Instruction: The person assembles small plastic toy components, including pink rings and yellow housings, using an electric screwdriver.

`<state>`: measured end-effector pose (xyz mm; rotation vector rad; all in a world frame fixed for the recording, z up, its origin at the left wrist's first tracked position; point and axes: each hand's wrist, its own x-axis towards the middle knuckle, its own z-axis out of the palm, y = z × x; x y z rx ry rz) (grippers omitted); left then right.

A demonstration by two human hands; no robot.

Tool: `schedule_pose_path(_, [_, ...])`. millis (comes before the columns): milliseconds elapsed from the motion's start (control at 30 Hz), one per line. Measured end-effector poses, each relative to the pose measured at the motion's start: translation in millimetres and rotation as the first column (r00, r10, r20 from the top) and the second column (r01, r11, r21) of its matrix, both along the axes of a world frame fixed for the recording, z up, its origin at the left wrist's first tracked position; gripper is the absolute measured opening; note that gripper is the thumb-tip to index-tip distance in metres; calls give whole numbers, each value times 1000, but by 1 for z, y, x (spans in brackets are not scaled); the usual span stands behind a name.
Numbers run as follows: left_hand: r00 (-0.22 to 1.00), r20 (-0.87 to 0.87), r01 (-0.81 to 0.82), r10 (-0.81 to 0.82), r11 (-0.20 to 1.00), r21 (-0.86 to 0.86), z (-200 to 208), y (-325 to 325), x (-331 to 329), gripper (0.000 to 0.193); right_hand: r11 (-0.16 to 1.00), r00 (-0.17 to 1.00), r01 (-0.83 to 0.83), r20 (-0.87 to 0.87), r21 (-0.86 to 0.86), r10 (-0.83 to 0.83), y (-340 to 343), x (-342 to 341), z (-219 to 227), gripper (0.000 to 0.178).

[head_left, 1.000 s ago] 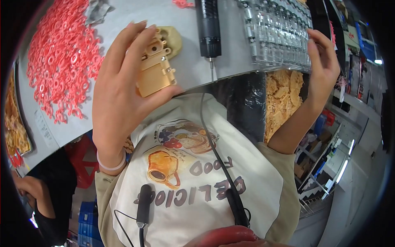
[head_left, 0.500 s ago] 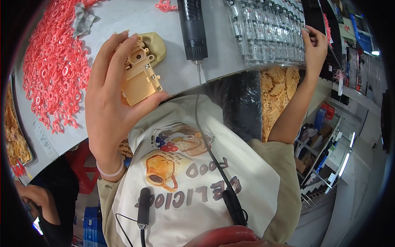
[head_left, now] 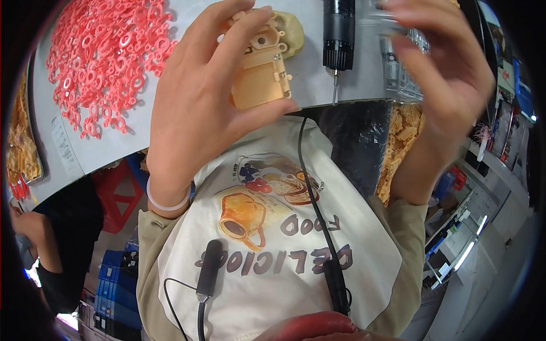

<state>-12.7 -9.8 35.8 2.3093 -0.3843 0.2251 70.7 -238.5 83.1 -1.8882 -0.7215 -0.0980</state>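
Note:
My left hand [head_left: 196, 96] is closed round a pale yellow plastic housing [head_left: 259, 88], gripping it between thumb and fingers. The housing has a shallow rectangular recess and small metal pieces along its right edge. Behind it, a yellowish putty-like lump [head_left: 294, 35] rests on the table. My right hand [head_left: 452, 79] is raised over the clear plastic tray [head_left: 402, 91] of small glass-like parts, largely covering it. Motion smears its fingers, and whether anything is between them cannot be made out. Between the hands hangs a black electric screwdriver [head_left: 339, 34], bit downward, touched by neither.
A large heap of pink ring-shaped plastic parts [head_left: 102, 62] covers the table's left side. Yellow plastic parts [head_left: 402, 128] fill a black-lined container below the table's front edge. At far left a person's hand [head_left: 35, 230] shows near another yellow-filled tray [head_left: 25, 153].
My right hand has left the tray's right edge and come up and inward over it. The view has shifted, so the table things sit differently; my left hand still grips the housing.

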Motion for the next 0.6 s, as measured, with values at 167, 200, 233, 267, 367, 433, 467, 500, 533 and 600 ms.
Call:
schedule_pose_path(167, [997, 78, -29, 29, 1000, 3, -9, 2, -3, 87, 665, 746, -662, 391, 347, 539, 72, 27, -44, 32])
schedule_pose_path(200, [996, 72, -45, 45, 999, -5, -11, 5, -5, 87, 895, 900, -435, 27, 100, 434, 79, 9, -12, 29])
schedule_pose_path(233, [997, 80, -21, 22, 1000, -17, -9, 4, -2, 87, 947, 960, -189, -250, -261, 123, 78, -6, 14, 26])
schedule_pose_path(267, [996, 73, -50, 50, 999, -11, -11, 5, -6, 87, 954, 951, -154, -301, -256, 73, 88, -9, 10, 24])
schedule_pose_path(367, [996, 76, -48, 50, 998, -28, -11, 7, -6, 88, 863, 972, -230, -60, -450, 228, 81, -7, 7, 26])
schedule_pose_path(433, [996, 81, -34, 37, 999, -39, -12, 7, -4, 89, 867, 978, -190, -163, -461, 127, 82, -9, 5, 26])
schedule_pose_path(467, [996, 84, -27, 30, 999, -44, -12, 8, -2, 89, 876, 970, -221, 0, -428, 244, 80, -8, 1, 24])
schedule_pose_path(500, [996, 86, -16, 20, 999, -49, -12, 8, -1, 90, 880, 924, -256, 166, -401, 344, 76, -8, -5, 22])
schedule_pose_path(533, [996, 87, -10, 14, 998, -54, -12, 9, -1, 90, 794, 745, -322, 380, -515, 548, 65, 5, -20, 26])
schedule_pose_path(600, [996, 91, 2, 3, 998, -65, -11, 10, 0, 91, 817, 775, -269, 389, -510, 498, 61, -4, -33, 28])
